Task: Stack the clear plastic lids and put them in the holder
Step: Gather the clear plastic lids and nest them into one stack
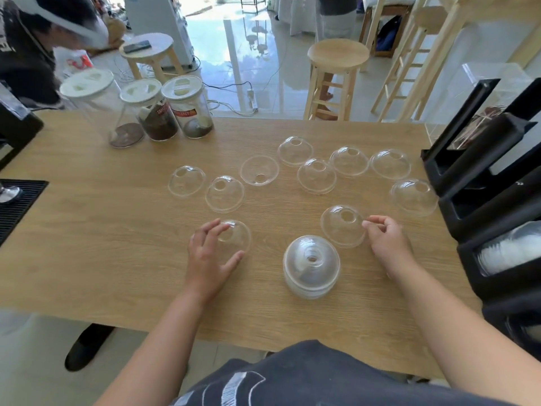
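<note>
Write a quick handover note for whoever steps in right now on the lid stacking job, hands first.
Left hand: open, fingers spread over a single dome lid, not lifted.
Right hand: fingers pinching the rim of another lid on the table.
Done: a stack of lids stands between the hands.
Left: eight more loose lids farther back, one of them upside down. Add all to the stack, then move it into the black holder at the right edge.

A wooden table (87, 230) carries scattered clear lids (316, 175), a lid stack (311, 266) near the front edge, three jars (187, 108) at the back, and a black holder (497, 206) on the right edge.
</note>
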Available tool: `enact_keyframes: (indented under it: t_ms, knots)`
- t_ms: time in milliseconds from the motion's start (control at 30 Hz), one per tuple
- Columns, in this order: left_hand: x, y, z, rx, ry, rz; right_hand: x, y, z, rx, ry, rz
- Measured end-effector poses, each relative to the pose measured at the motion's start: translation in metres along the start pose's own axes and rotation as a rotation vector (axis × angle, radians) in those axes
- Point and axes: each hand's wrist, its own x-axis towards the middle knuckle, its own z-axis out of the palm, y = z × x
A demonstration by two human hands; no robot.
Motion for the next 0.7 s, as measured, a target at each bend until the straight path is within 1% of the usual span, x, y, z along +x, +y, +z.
enact_keyframes:
  t_ms: [67,133,200,267,333,433,500,567,633,700]
  knots:
    - [-0.002,0.004,0.002,-0.044,-0.032,-0.014,-0.002,0.001,0.001,-0.151,-0.017,-0.114]
    - [-0.002,0.004,0.004,-0.045,-0.077,-0.079,-0.003,-0.001,0.004,-0.309,-0.047,-0.25]
    - [0.0,0.004,0.006,-0.047,-0.136,-0.133,-0.002,-0.004,0.008,-0.445,-0.076,-0.33]
    - [0.002,0.005,0.007,-0.065,-0.168,-0.138,0.001,-0.005,0.013,-0.495,-0.094,-0.333]
    - [0.004,0.012,0.005,-0.113,-0.146,-0.142,0.004,-0.007,0.017,-0.494,-0.087,-0.302]
    - [0.009,0.037,-0.006,-0.331,-0.1,-0.179,0.005,-0.007,0.015,-0.455,-0.053,-0.297]
    - [0.013,0.063,-0.014,-0.446,-0.11,-0.108,0.006,-0.005,0.011,-0.403,-0.013,-0.308]
    - [0.015,0.09,-0.018,-0.494,-0.177,0.028,0.004,-0.003,0.005,-0.331,0.01,-0.312]
    - [0.011,0.108,-0.011,-0.457,-0.248,0.184,0.0,-0.002,-0.002,-0.265,0.023,-0.32]
    - [0.003,0.116,0.002,-0.411,-0.311,0.255,-0.007,-0.002,-0.009,-0.22,0.032,-0.345]
